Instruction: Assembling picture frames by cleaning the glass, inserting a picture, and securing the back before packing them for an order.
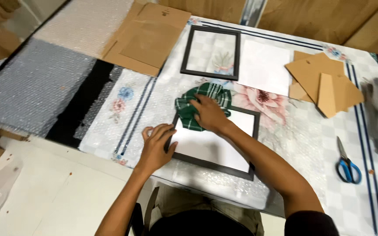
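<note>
Right hand (209, 114) presses green checked cloth (204, 102) on dark picture frame (213, 144) (white inside); left hand (156, 146) flat on frame's left edge. Second frame (211, 52) lies beyond it, scissors (348, 162) well right, cardboard pieces (324, 83) beyond-right.

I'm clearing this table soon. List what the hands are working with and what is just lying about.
In hand:
- dark picture frame, steadied at its corner by the left hand
- green checked cloth, pressed down by the right hand

Lying about:
- empty dark frame
- blue-handled scissors
- cardboard pieces
- white sheet
</note>
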